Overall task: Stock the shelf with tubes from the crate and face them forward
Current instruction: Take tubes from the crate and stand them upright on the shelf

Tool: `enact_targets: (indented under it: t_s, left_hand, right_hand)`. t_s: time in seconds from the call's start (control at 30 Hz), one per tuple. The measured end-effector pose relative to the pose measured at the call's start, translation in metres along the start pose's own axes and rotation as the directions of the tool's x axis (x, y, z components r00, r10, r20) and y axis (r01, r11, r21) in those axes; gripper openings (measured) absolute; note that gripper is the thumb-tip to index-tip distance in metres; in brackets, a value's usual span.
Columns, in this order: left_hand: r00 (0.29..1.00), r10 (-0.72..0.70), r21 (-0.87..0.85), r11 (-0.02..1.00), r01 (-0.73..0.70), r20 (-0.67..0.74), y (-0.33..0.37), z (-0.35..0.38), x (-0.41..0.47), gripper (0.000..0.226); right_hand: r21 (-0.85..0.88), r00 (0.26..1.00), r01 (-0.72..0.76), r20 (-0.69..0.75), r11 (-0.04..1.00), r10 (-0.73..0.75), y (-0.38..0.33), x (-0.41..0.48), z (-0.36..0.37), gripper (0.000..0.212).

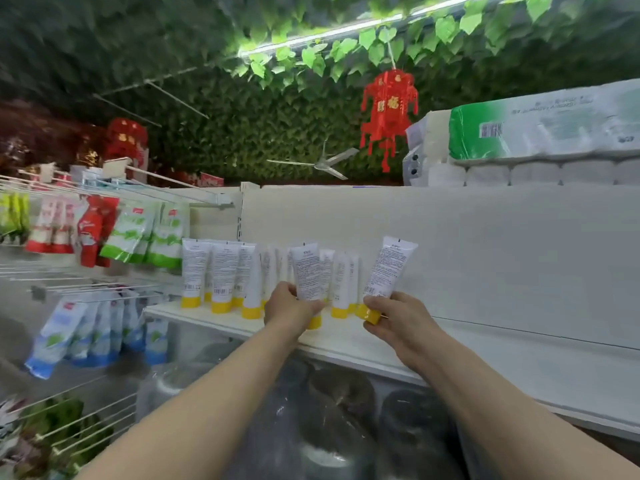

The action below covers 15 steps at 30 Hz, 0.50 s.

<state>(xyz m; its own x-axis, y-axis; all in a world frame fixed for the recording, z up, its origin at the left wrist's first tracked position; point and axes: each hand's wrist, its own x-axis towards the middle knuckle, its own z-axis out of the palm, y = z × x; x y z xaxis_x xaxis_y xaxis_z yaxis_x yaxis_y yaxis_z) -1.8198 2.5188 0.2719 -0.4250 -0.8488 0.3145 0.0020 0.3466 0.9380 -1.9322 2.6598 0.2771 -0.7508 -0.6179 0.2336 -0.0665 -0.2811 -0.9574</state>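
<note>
The right hand point(398, 317) grips a tilted tube point(388, 271) by its yellow cap, just right of the upright tube point(306, 273) the left hand point(289, 306) clasps on the shelf point(346, 344).

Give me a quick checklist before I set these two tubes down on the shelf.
1. Left hand grip on its tube: ok, fingers wrap the lower body above the yellow cap.
2. Right hand grip on its tube: ok, held at the yellow cap, but tilted right, not upright.
3. Facing: not ok, both held tubes show fine print and a barcode toward the camera, as do the tubes in the standing row.
4. Free space on the shelf: ok, bare board to the right of the row.
5. Crate supply: cannot tell, no crate in view.
</note>
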Motion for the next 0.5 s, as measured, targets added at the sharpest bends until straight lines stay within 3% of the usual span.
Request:
enact_targets:
  t_s: [0.23, 0.5]
  left_hand:
    - [0.987, 0.109, 0.31, 0.94, -0.142, 0.122, -0.017, 0.005, 0.083, 0.041]
    - [0.958, 0.173, 0.403, 0.879, -0.255, 0.231, -0.032, 0.004, 0.12, 0.053]
  right_hand:
    - [-0.274, 0.981, -0.006, -0.186, 0.962, -0.046, 0.025, 0.059, 0.041, 0.02]
    - [-0.607, 0.936, -0.091, -0.323, 0.79, -0.14, 0.034, 0.079, 0.076, 0.025]
